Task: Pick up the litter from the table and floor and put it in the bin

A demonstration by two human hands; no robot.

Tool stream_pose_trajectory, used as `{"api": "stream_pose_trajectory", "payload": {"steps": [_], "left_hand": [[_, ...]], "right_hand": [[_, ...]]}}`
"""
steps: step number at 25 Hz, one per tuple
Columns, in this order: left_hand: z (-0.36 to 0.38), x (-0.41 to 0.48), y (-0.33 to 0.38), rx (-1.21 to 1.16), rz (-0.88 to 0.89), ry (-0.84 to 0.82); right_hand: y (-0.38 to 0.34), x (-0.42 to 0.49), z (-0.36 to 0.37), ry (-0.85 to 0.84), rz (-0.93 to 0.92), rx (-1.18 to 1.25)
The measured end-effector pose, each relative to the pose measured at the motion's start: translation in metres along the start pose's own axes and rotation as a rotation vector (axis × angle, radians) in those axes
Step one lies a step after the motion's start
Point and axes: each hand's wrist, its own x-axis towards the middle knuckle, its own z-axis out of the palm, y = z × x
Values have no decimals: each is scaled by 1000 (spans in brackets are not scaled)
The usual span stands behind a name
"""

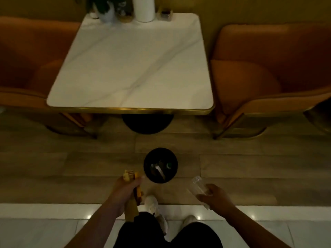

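Left hand [125, 192]: we have it wrapped around a yellow wrapper [131, 176], fingers pressed shut on its middle; the printed end sticks out ahead of the grip, a brown tail hangs behind it.
Right hand [215, 196]: we pinch a clear plastic cup [198, 185] near its base, the open mouth pointing forward and inward from the fingers.
Bin [160, 166]: black, round, on the floor just ahead of the left grip and further across from the right; some litter already lies inside.
Wrapper handling: we judge it light, soft and crushable, so any grip holds; it may flutter on release, so we let go low over the bin.
Cup handling: we judge it light, thin, smooth and springy; a hard squeeze could crack it or pop it free, so a gentle hold at the stiffer base or rim suits best.
Table [130, 68]: no loose litter that we can see; only 4 or so standing items at its far edge.
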Motion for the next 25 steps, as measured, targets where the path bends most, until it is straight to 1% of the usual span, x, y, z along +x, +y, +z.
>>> {"api": "stream_pose_trajectory", "payload": {"steps": [2,5,10,14,17,18,21,22,23,25], "left_hand": [[6,22,-6,-88,-34,30],[18,68,-14,-180,-91,41],[53,163,-34,-331,-148,21],[84,256,-63,-438,-204,100],[99,323,-98,-445,-221,180],[103,336,-104,-435,-233,177],[110,330,-79,-514,-212,168],[111,328,-74,-543,-241,199],[111,329,-73,-557,-251,221],[112,329,-75,-489,-185,270]], "right_hand": [[-24,21,6,-42,-6,-63],[-45,70,25,-58,11,-97],[-48,181,61,-99,52,-251],[-42,275,92,-177,43,-299],[-34,324,108,-178,25,-272],[-32,336,111,-175,14,-268],[-25,357,118,-186,-20,-149],[-25,357,118,-192,-18,-119],[-21,361,120,-201,-24,-129],[-18,358,122,-200,-19,-210]]}}
